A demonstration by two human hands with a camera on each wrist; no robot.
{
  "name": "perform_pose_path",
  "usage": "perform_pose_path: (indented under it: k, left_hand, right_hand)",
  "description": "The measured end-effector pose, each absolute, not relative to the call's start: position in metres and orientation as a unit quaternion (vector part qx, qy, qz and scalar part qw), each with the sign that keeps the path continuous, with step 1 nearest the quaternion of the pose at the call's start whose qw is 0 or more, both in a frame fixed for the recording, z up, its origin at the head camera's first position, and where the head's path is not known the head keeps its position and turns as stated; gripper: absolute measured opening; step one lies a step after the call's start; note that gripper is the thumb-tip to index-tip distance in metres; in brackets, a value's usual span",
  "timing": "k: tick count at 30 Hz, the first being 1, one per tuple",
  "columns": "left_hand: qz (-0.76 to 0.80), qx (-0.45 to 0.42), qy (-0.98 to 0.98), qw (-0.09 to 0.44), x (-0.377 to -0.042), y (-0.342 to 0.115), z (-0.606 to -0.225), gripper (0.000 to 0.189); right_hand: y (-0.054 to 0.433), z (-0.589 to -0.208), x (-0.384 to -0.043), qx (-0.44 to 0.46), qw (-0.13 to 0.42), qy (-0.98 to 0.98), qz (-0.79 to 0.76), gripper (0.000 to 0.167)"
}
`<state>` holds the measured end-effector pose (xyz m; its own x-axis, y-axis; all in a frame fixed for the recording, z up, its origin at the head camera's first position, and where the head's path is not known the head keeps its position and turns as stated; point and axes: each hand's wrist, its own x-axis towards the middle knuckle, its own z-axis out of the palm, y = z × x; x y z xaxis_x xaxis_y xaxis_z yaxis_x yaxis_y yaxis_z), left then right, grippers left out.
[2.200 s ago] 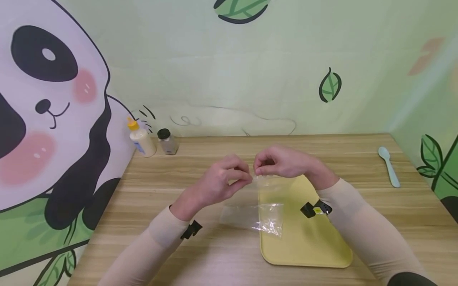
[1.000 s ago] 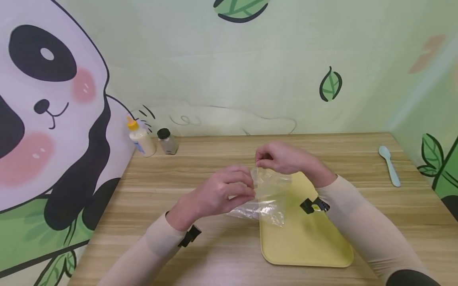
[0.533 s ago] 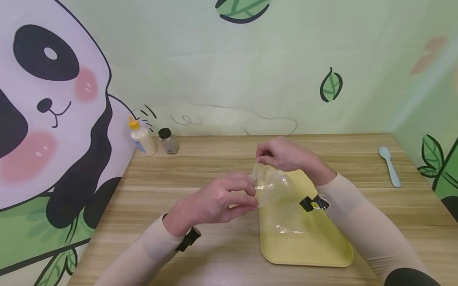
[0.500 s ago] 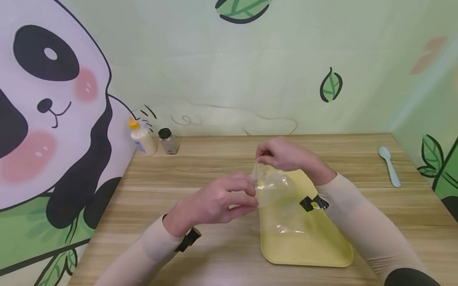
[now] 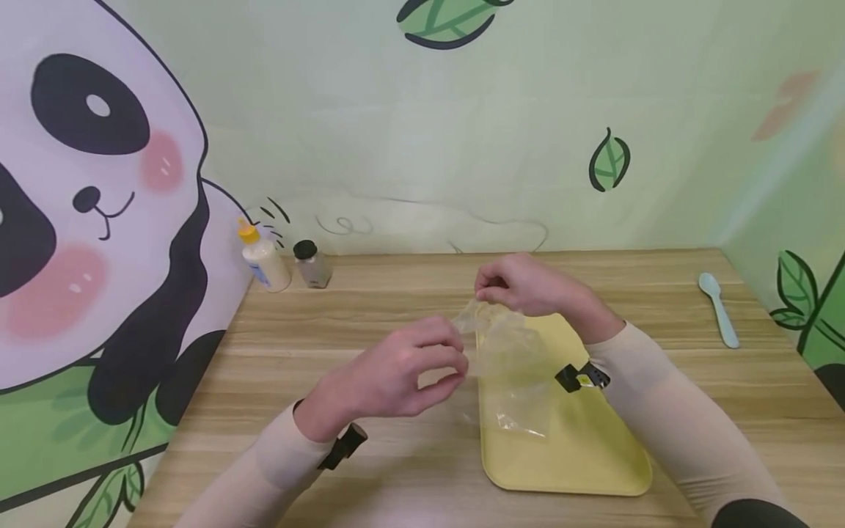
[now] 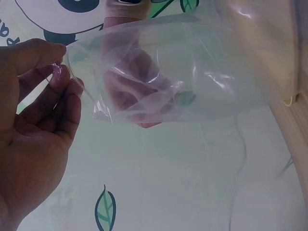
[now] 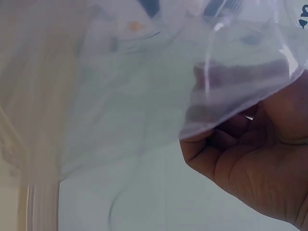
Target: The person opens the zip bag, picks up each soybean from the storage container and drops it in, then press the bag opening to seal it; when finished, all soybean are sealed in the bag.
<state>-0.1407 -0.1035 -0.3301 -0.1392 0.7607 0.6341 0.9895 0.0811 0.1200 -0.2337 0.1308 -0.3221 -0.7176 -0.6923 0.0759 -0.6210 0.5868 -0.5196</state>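
Observation:
A clear plastic bag [image 5: 518, 367] hangs limp between both hands, above the left part of a yellow tray [image 5: 574, 458]. My right hand [image 5: 528, 286] pinches its upper edge between thumb and fingers. Lower and to the left, my left hand [image 5: 403, 370] has its fingers curled at the near side of the bag's mouth. In the left wrist view, thin plastic [image 6: 202, 72] runs from between the left thumb and fingertips, and the rim bows apart there. The right wrist view shows the film [image 7: 130, 101] partly covering the right fingers. I see nothing inside the bag.
On the wooden table [image 5: 290, 337], a white bottle [image 5: 265, 265] with a yellow nozzle stands at the back left, beside a small black-lidded jar [image 5: 313, 268]. A pale blue spoon [image 5: 718, 309] lies at the right. A painted wall [image 5: 396, 147] rises behind.
The left hand has dropped away from the right one, and the right hand has risen slightly. The bag's mouth has spread between them, and its body has swung right over the tray.

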Motion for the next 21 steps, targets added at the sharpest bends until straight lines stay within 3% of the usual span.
perform_pose_path:
  k: [7,16,21]
  left_hand:
    - [-0.241,-0.615,-0.725,0.194,-0.135,-0.101,-0.328,0.011]
    - [-0.203,-0.538,-0.796,0.19,-0.131,-0.1,-0.331,0.013]
    - [-0.186,-0.504,-0.819,0.203,-0.133,-0.096,-0.34,0.024]
  right_hand:
    - [0.13,-0.323,-0.234,-0.366,0.063,0.889,-0.266,0.013]
    - [0.131,-0.324,-0.235,-0.366,0.06,0.888,-0.274,0.012]
    - [0.132,-0.324,-0.234,-0.366,0.07,0.884,-0.283,0.012]
